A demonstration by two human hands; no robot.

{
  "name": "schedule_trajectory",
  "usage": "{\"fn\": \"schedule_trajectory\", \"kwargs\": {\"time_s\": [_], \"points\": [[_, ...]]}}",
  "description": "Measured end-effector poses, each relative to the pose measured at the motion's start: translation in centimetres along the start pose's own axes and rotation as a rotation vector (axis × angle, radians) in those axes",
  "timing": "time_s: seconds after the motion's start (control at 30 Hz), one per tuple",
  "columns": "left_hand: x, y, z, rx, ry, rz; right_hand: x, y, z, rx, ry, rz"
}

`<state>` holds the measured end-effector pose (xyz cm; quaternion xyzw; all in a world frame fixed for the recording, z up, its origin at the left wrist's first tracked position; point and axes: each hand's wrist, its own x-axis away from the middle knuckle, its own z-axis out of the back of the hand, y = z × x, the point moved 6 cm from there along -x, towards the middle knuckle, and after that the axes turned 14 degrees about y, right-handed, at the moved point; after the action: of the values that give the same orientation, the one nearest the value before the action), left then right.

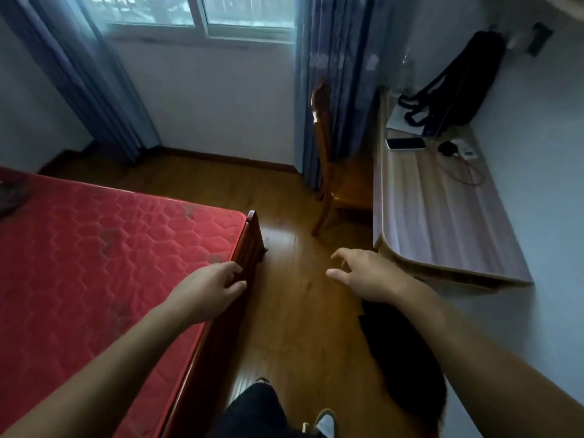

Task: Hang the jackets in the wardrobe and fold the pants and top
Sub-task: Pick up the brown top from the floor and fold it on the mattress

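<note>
Left hand is hovering loose and empty at the bed edge, centre frame; right hand is hovering, fingers spread, empty, above a dark garment.

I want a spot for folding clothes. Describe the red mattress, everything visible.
The red mattress is bare, its fabric quilted in a hexagon pattern and marked by a few dark smudges. It lies flat in a reddish wooden bed frame, whose rail runs along its right edge. A dark object lies on its far left part. The left hand is at its right edge, fingers by the rail.
</note>
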<state>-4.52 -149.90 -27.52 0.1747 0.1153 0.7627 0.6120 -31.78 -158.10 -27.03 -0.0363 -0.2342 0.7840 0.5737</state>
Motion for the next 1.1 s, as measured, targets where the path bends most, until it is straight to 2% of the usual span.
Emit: {"fn": "schedule_trajectory", "kwargs": {"time_s": [0.37,0.7,0.83,1.1], "points": [[-21.6,-4.0,1.5,0.059,0.048,0.072,-23.0,-2.5,3.3,0.034,-0.04,0.063],[-40.5,-8.5,6.3,-0.033,0.025,0.068,-42.8,-8.1,6.2,0.061,-0.067,0.033],[-46.4,-10.5,7.5,-0.03,0.01,0.125,-50.0,-8.9,7.0,0.059,-0.097,0.034],[-60.7,-14.0,9.8,-0.025,0.06,0.262,-67.5,-10.7,8.3,0.078,-0.129,0.168]]}}
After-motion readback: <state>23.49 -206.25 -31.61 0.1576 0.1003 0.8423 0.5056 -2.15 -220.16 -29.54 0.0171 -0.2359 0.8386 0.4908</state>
